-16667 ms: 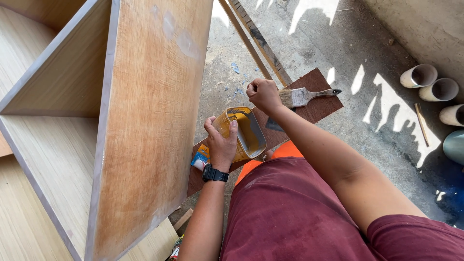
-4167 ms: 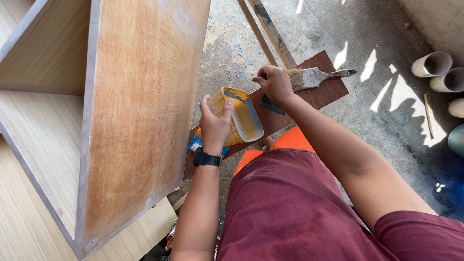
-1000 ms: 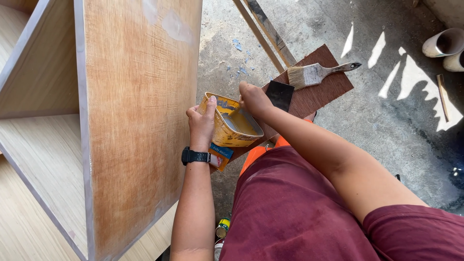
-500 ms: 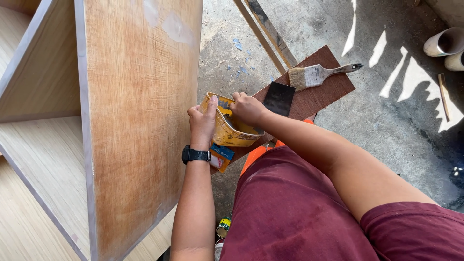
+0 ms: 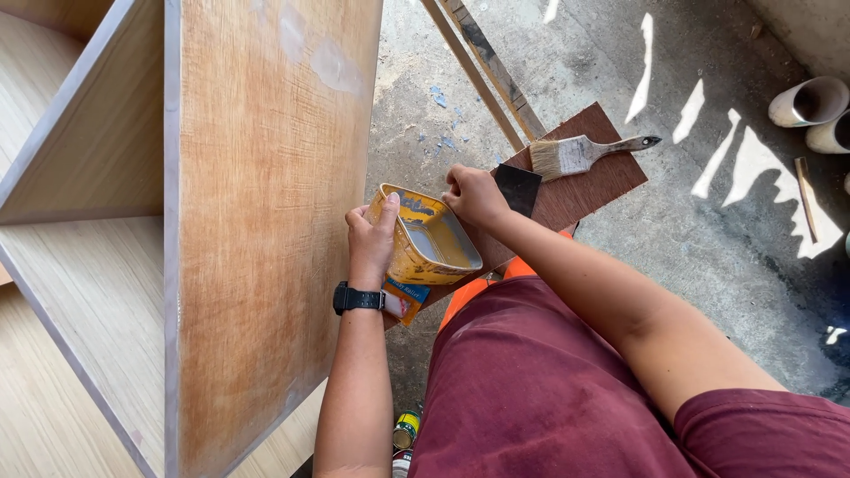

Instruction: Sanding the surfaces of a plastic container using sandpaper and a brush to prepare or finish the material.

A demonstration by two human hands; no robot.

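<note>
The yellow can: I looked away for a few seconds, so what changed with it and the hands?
The right hand dropped from above the yellow can to its far rim, by the black scraper. The left hand kept its grip; the brush stayed on the board.

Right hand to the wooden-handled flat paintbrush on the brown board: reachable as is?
Probably yes. The right hand sits at the yellow tin's rim; the wooden-handled flat paintbrush lies just beyond on the brown board, nothing between.

The left hand [image 5: 372, 241] covered the near side of the tin [image 5: 425, 243]; its contents could not be told. The cabinet [image 5: 257, 221] ran off the top, left and bottom edges. The pipes [image 5: 810, 102] were cut by the right edge.
</note>
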